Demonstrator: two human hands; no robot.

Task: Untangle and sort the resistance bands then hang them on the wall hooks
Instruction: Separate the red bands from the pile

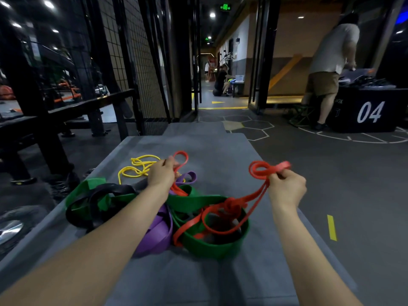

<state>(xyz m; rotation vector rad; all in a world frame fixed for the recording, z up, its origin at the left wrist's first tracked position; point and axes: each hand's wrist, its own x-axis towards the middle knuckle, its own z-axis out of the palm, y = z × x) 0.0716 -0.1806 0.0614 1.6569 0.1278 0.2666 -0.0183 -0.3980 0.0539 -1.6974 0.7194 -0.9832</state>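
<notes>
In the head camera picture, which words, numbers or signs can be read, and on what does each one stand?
"04": large white digits on the side of the black box at the right.
Small pale lettering near the top left of that same side: too blurred to read.
Green lit sign at the ceiling: a symbol with an arrow, no readable words.
Resistance bands and grey mat: no readable print.

2 bare forearms, no sleeves visible
</notes>
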